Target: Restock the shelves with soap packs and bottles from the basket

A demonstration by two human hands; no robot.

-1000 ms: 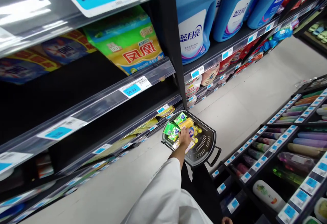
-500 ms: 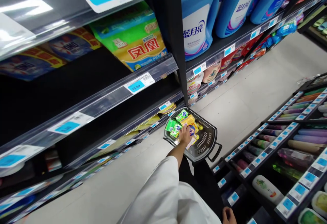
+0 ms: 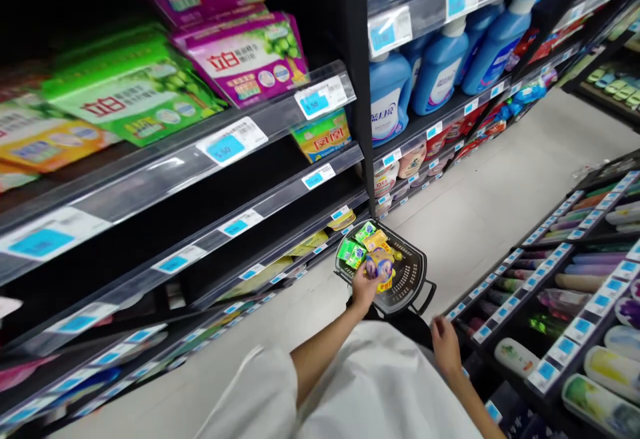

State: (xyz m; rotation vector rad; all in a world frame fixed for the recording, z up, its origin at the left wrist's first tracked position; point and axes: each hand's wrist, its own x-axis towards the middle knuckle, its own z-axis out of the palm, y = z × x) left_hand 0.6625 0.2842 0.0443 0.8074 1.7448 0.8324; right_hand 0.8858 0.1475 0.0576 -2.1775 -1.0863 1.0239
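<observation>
My left hand (image 3: 366, 290) is closed on a blue-and-orange pack (image 3: 379, 264), which it holds over the basket; the print is blurred. Below it, the dark plastic shopping basket (image 3: 416, 267) stands on the floor by the shelf, its handle swung out to the right. Inside lie green packs (image 3: 352, 253) and a yellow-orange pack (image 3: 375, 239), and more yellow items are partly covered by the held pack. Lower right of the basket, my right hand (image 3: 446, 344) hangs apart from it, fingers curled in, with nothing seen in them.
Shelves on the left carry green packs (image 3: 135, 95) and purple packs (image 3: 247, 59) above the basket. Past a dark upright (image 3: 356, 79) stand blue detergent bottles (image 3: 387, 105). Low racks of bottles (image 3: 517, 357) flank the aisle floor (image 3: 495, 172) on the right.
My left hand, earlier down among the packs, has risen with the blue-and-orange pack in it. My right hand has come up from the lower edge. The view has shifted, showing higher shelves.
</observation>
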